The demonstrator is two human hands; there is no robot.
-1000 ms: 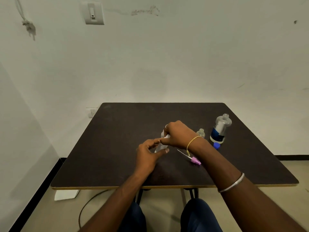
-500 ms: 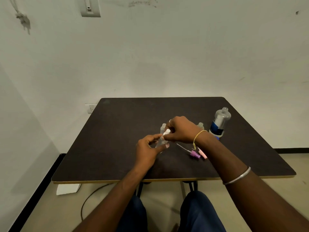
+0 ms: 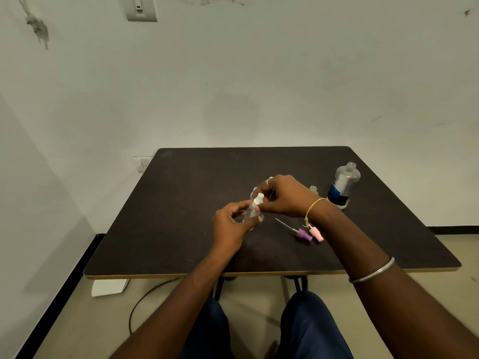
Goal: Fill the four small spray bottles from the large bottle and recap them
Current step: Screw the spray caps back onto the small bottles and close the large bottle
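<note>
left hand [image 3: 228,225] and right hand [image 3: 285,196] close together, fingers curled in pinches

Dark brown surface [image 3: 197,203]; clear large bottle [image 3: 343,185] with blue label; purple cap [image 3: 303,234], pink cap [image 3: 316,233]; white sprayer [image 3: 258,199].

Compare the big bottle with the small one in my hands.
The large bottle, far bigger, stands upright on the table, untouched; the small spray bottle is tilted in the left hand. The large bottle's neck is open; the small spray bottle's white spray top is pinched by the right hand. Both look clear.
</note>
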